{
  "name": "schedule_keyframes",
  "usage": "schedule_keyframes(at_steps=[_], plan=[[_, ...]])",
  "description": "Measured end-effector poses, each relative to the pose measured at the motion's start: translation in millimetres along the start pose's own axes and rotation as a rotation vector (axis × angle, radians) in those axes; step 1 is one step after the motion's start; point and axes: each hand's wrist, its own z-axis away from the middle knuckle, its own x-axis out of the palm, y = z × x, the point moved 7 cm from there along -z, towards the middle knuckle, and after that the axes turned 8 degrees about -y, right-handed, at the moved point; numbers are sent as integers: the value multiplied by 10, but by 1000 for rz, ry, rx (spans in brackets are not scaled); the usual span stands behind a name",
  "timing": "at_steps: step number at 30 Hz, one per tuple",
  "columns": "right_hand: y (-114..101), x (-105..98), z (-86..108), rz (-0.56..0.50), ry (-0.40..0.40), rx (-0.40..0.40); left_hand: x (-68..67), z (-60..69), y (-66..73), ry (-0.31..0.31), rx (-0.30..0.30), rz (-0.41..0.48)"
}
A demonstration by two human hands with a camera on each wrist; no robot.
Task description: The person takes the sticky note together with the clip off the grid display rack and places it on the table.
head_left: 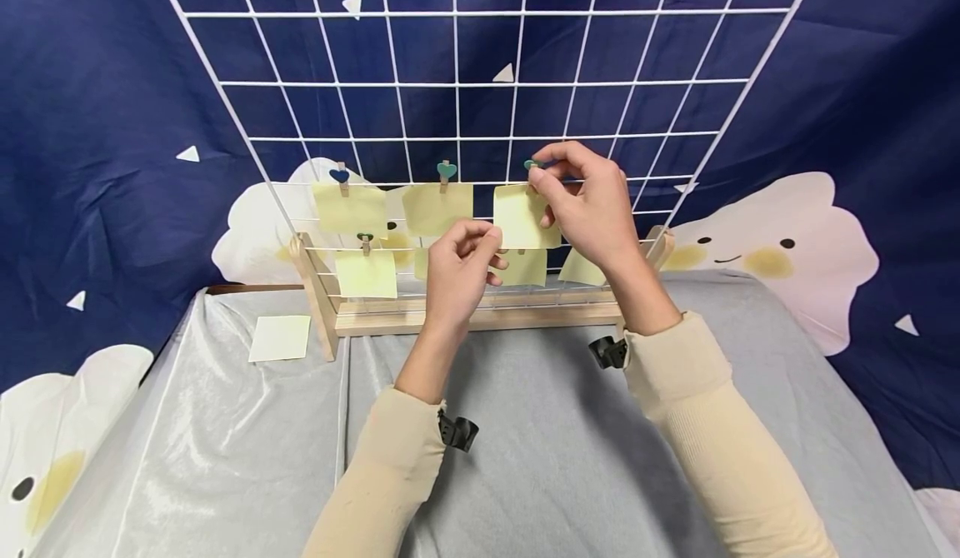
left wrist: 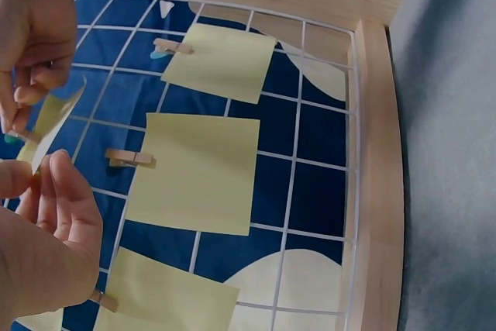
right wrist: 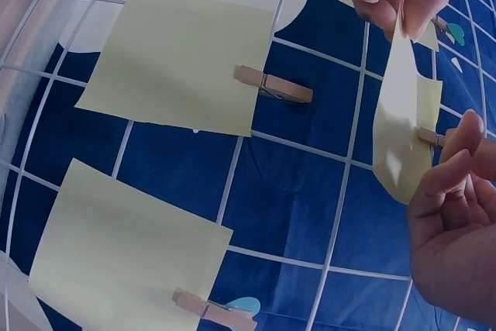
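Near the middle of the white wire grid (head_left: 457, 85), a yellow sticky note (head_left: 517, 218) hangs at the upper row. My left hand (head_left: 457, 273) pinches its lower left edge between thumb and fingers. At the note's top, my right hand (head_left: 596, 204) pinches a small wooden clothespin (head_left: 532, 165) with a green heart. In the right wrist view the clothespin's tip (right wrist: 428, 136) lies over the note, which bows out from the grid. Beside it hang a note (head_left: 438, 208) under a teal-heart clothespin (head_left: 446, 171) and another note (head_left: 348, 206) with a dark blue heart.
A lower row holds several clipped notes, one (head_left: 367, 275) at left and one (head_left: 525, 268) partly behind my hands. The grid stands on a wooden base (head_left: 480, 320). A loose pale note (head_left: 279, 339) lies on the grey cloth (head_left: 525, 441). Behind hangs a dark blue curtain (head_left: 90, 166).
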Motion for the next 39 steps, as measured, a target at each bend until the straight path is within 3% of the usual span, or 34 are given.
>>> schedule_keyframes(at_steps=[27, 39], plan=[[-35, -25, 40, 31, 96, -18, -5, 35, 20, 9, -11, 0], [-16, -130, 60, -55, 132, -23, -69, 53, 11, 4, -22, -10]])
